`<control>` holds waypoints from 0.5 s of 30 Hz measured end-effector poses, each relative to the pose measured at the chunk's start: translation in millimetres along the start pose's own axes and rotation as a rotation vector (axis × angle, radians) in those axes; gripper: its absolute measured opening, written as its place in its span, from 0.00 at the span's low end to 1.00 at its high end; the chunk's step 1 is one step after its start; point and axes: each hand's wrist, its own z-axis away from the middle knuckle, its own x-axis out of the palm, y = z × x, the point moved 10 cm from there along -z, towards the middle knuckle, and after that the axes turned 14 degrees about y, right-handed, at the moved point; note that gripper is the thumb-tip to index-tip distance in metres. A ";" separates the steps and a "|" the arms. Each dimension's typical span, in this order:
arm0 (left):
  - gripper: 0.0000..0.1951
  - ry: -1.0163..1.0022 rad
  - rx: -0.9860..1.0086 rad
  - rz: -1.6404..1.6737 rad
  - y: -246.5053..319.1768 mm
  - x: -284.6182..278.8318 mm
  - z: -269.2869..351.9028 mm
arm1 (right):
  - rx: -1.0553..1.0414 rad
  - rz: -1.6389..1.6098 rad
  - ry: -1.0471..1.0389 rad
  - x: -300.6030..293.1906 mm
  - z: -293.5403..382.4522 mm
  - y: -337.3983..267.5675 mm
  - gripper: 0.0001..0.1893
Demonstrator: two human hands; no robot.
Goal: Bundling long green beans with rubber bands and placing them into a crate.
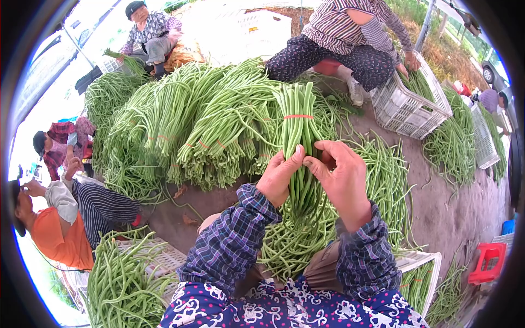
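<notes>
A bundle of long green yard-long beans [296, 131] stands upright before me, with a red rubber band [298, 117] around its upper part. My left hand [280, 174] is wrapped around the lower part of the bundle. Fingers of my right hand [340, 174] pinch together at the bundle's right side, against a bean there; whether they hold a single bean is hard to tell. Loose long beans [297, 242] lie in a heap below my hands, over my lap. Just beyond, a large pile of banded bean bundles [221, 123] rests on the ground.
A co-worker at upper right reaches into a white plastic crate [414, 108]. Other people sit at the left and upper left. Loose beans [123, 283] overlie a crate at lower left. A crate of banded beans [416, 283] and a red plastic stool [488, 263] are at lower right.
</notes>
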 end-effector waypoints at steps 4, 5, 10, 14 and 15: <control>0.19 0.019 0.074 -0.135 4.9 0.3 2.4 | -0.020 0.010 -0.007 -1.0 -1.7 1.7 0.14; 0.21 0.020 0.105 -0.207 6.4 0.1 2.2 | -0.018 0.012 -0.011 -1.0 -1.9 2.7 0.12; 0.21 -0.020 0.153 -0.231 4.3 0.6 0.9 | -0.015 0.001 -0.009 -2.8 -3.1 6.6 0.09; 0.21 -0.014 0.234 -0.297 3.0 2.7 -0.7 | -0.015 0.092 0.000 -3.9 -1.7 9.2 0.07; 0.20 -0.002 0.259 -0.328 4.3 3.1 -1.9 | 0.022 0.096 0.003 -3.6 -1.3 12.6 0.06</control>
